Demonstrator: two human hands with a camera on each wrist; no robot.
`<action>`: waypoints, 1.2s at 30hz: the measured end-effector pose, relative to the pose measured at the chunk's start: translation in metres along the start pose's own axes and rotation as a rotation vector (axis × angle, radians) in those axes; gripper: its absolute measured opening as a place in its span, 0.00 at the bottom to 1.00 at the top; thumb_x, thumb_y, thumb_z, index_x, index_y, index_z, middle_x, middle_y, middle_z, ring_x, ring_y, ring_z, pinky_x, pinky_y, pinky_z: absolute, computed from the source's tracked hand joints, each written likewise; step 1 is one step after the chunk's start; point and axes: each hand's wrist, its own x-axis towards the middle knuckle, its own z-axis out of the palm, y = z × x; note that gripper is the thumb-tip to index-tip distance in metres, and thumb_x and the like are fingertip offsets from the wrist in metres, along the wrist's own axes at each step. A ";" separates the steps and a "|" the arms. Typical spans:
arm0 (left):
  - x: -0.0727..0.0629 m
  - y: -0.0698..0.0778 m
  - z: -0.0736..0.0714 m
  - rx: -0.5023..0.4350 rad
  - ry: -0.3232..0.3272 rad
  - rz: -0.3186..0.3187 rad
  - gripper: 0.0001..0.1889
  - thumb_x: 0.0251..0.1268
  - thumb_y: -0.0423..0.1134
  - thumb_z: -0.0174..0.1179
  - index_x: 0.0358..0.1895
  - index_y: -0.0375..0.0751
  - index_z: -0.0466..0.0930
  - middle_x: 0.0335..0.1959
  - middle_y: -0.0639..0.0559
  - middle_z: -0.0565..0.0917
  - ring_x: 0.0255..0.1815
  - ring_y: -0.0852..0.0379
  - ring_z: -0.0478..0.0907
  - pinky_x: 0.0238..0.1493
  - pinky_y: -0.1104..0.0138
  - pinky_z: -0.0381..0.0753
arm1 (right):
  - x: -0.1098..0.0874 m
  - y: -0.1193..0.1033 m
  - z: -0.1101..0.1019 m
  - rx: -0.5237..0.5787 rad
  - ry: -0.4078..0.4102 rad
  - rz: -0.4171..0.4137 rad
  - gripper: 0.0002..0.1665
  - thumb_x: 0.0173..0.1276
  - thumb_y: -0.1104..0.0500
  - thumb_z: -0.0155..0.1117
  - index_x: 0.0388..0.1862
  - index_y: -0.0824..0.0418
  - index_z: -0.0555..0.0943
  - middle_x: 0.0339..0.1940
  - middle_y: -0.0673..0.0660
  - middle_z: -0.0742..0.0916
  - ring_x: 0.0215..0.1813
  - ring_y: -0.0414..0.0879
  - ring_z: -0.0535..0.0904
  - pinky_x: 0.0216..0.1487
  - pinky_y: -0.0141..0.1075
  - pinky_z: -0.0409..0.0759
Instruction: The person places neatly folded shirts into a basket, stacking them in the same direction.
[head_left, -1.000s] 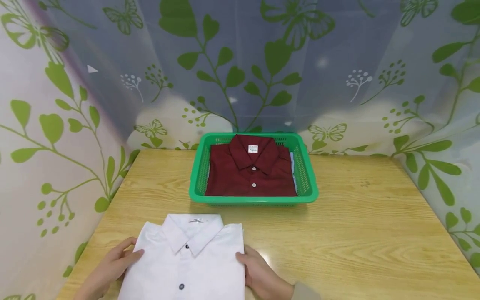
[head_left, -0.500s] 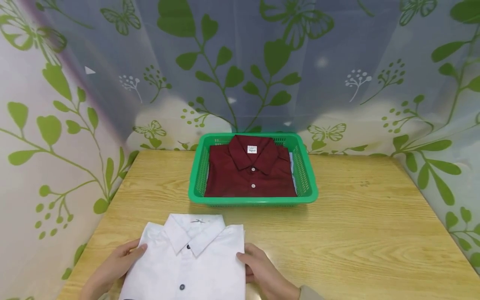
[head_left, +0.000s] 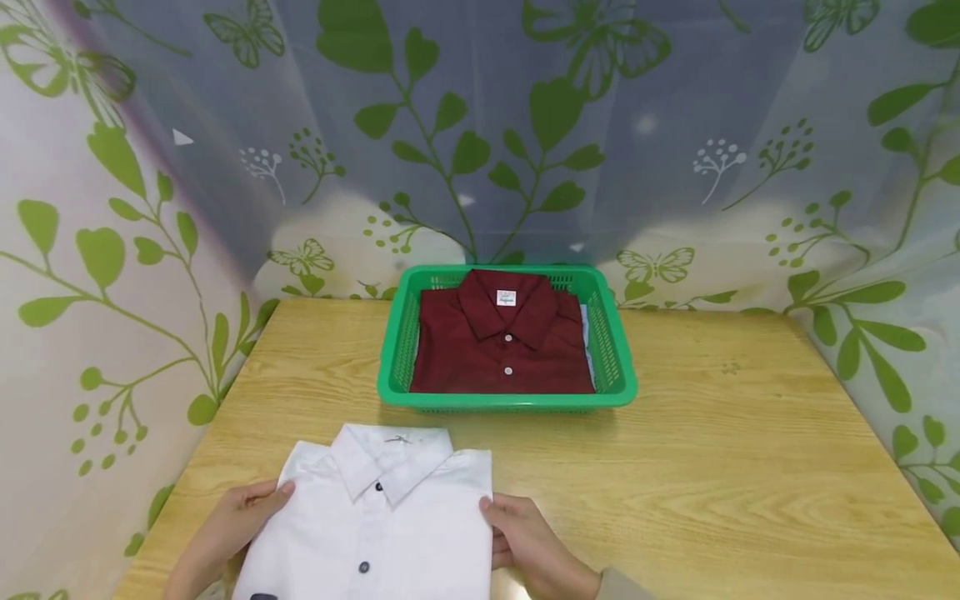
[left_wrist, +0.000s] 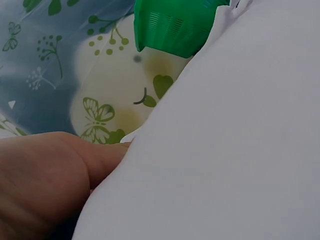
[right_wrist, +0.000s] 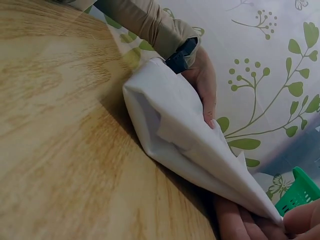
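A folded white shirt (head_left: 420, 533) with dark buttons lies at the front left of the table, collar pointing away from me. My left hand (head_left: 238, 521) grips its left side, thumb on top and fingers underneath. On the opposite side my right hand (head_left: 531, 537) pinches the edge between thumb and fingers. In the right wrist view the shirt (right_wrist: 185, 135) shows its layered folds from the side, and the right fingers (right_wrist: 240, 220) pass beneath it. White cloth (left_wrist: 215, 135) fills much of the left wrist view beside the left hand (left_wrist: 50, 175).
Behind the shirt stands a green plastic basket (head_left: 506, 400) with a folded maroon shirt (head_left: 502, 358) on top and light blue cloth (head_left: 587, 333) showing at its right side. The wooden table (head_left: 720, 450) meets a leaf-patterned curtain (head_left: 675, 208) at the back.
The white shirt has shifted slightly to the right along with both hands, which keep their hold on its sides. The basket stays in place.
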 end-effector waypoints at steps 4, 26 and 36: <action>0.000 0.001 0.000 -0.027 0.000 0.028 0.37 0.73 0.56 0.55 0.71 0.27 0.64 0.57 0.29 0.78 0.51 0.47 0.80 0.45 0.58 0.83 | 0.000 0.001 0.001 0.006 0.004 -0.003 0.21 0.81 0.54 0.47 0.55 0.71 0.77 0.26 0.55 0.85 0.26 0.43 0.84 0.30 0.36 0.84; 0.001 0.012 0.033 -0.165 -0.185 0.033 0.28 0.69 0.50 0.62 0.56 0.24 0.74 0.34 0.45 0.85 0.33 0.47 0.85 0.35 0.53 0.84 | 0.001 0.003 -0.006 0.078 -0.030 0.042 0.33 0.74 0.56 0.56 0.71 0.72 0.60 0.53 0.62 0.81 0.49 0.51 0.82 0.49 0.46 0.82; -0.001 0.029 0.047 -0.207 -0.266 0.069 0.22 0.71 0.49 0.61 0.47 0.28 0.79 0.34 0.46 0.86 0.34 0.49 0.85 0.36 0.55 0.85 | -0.008 -0.005 -0.017 0.141 -0.104 -0.009 0.26 0.73 0.63 0.56 0.66 0.72 0.66 0.50 0.61 0.84 0.48 0.51 0.83 0.51 0.45 0.82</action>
